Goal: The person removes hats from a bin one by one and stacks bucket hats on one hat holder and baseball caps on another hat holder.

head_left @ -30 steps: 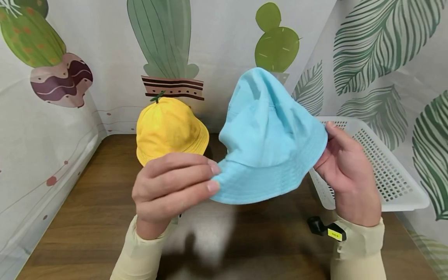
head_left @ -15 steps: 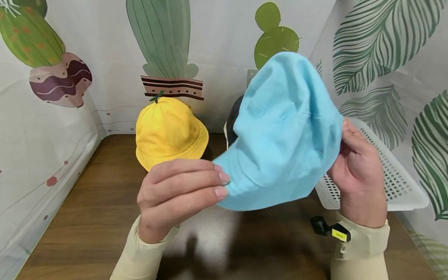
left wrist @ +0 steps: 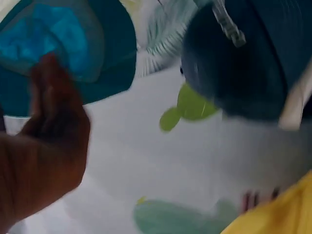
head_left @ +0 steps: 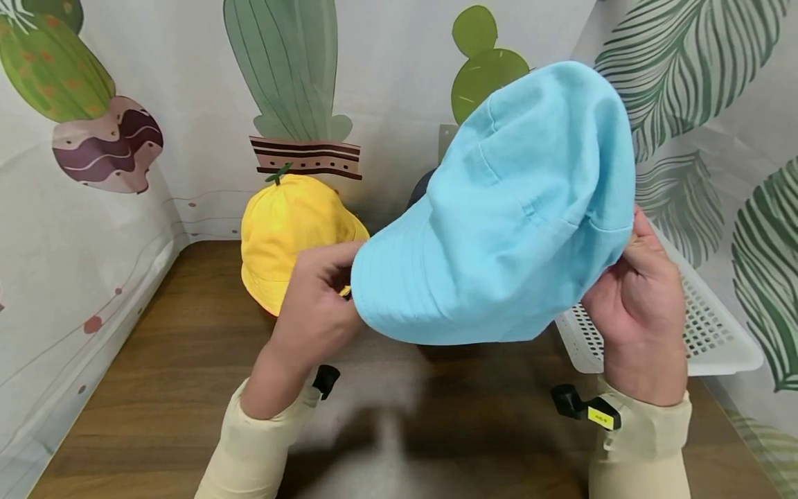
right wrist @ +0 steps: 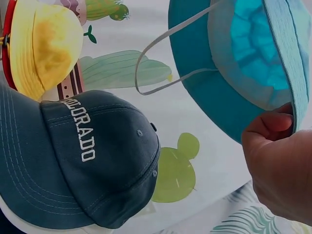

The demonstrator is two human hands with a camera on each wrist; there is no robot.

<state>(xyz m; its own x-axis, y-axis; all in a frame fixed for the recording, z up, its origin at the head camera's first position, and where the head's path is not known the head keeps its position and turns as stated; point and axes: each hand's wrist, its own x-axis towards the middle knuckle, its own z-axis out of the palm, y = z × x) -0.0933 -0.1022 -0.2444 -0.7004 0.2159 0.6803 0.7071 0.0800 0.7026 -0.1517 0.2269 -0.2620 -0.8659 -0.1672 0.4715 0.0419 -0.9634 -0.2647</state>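
A light blue bucket hat [head_left: 530,194] is held up over the table, tilted with its brim toward the left. My right hand [head_left: 648,298] pinches the brim at its right side; the thumb lies on the inside in the right wrist view. My left hand [head_left: 314,305] is at the left brim edge, its fingertips hidden behind the brim in the head view. Blurred in the left wrist view, its fingers look extended toward the hat's inside. A white elastic chin strap [right wrist: 146,58] loops from the hat.
A yellow bucket hat [head_left: 293,222] with a green sprout stands at the back left. Behind the blue hat is a dark navy cap [right wrist: 107,151] lettered COLORADO. A white perforated basket [head_left: 717,353] sits at the right on the wooden table [head_left: 156,388].
The blue hat has risen and turned, showing more of its brim on the left. My left hand has let go of its pinch on the brim and turned behind it; the right keeps its grip.
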